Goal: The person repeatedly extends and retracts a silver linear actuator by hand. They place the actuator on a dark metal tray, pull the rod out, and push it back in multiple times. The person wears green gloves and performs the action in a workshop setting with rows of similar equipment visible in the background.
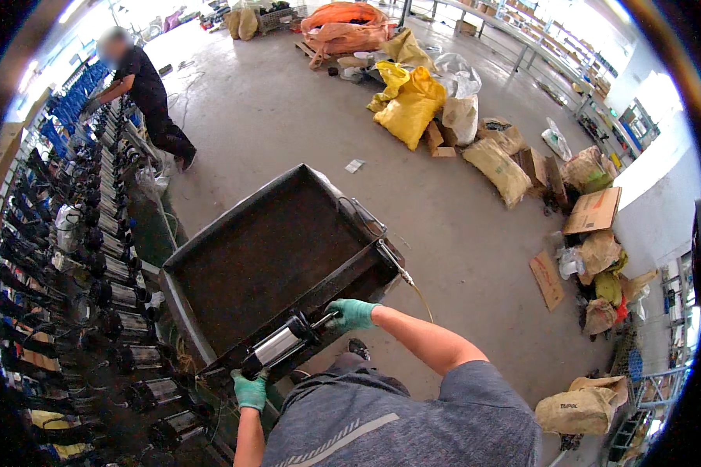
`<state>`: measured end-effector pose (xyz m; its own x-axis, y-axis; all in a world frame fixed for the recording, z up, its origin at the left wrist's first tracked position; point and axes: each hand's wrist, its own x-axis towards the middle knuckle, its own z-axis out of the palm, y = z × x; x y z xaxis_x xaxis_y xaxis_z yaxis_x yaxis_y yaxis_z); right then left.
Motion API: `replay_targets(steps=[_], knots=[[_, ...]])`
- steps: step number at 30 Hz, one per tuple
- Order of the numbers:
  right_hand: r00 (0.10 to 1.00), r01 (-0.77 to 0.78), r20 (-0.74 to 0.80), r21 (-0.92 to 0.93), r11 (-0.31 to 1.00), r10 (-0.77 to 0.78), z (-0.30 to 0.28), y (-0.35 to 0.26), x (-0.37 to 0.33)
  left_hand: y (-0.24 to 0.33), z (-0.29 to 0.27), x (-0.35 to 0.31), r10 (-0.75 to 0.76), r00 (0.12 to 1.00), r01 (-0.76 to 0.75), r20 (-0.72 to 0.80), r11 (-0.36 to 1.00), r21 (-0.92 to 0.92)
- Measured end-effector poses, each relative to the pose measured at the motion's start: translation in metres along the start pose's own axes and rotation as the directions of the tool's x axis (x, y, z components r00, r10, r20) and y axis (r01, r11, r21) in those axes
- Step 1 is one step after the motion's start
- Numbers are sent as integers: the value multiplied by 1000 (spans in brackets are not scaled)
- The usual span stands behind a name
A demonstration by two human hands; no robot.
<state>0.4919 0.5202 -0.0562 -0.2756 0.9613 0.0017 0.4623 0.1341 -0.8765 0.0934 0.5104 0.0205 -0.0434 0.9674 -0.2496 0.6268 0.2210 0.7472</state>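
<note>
A motor-like unit [274, 345] with a silver cylindrical body and black ends lies across the near edge of a large dark metal tray [234, 226]. My left hand [250, 391], in a green glove, grips its lower black end. In a matching glove, my right hand [354, 314] is closed around the thin shaft that sticks out of the upper end. Its fingertips are partly hidden. Beyond the right hand, a metal air-gun-like nozzle with a thin hose [395, 263] rests at the tray's right corner.
Rows of similar silver and black units [136, 356] fill the left side. A person in dark clothes [149, 97] bends over the far end of those rows. Across the floor lie a yellow sack [414, 107], beige sacks [500, 167] and a cardboard box [593, 210].
</note>
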Motion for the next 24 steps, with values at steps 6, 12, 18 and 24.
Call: replay_targets(steps=[6,12,18,24], knots=[[926,-374,125,165,913,356,-19,-50,9,-37,5,10,-23,1000,23,2,1000,-15],[837,-545,129,288,787,532,-10,-63,11,-31,2,11,12,999,-9,37,997,-76],[970,236,150,-380,894,-192,-41,-44,-12,-9,-1,4,2,1000,-2,23,1000,30],[973,-229,32,65,971,228,-6,-15,6,8,0,1,-80,995,78,60,996,32]])
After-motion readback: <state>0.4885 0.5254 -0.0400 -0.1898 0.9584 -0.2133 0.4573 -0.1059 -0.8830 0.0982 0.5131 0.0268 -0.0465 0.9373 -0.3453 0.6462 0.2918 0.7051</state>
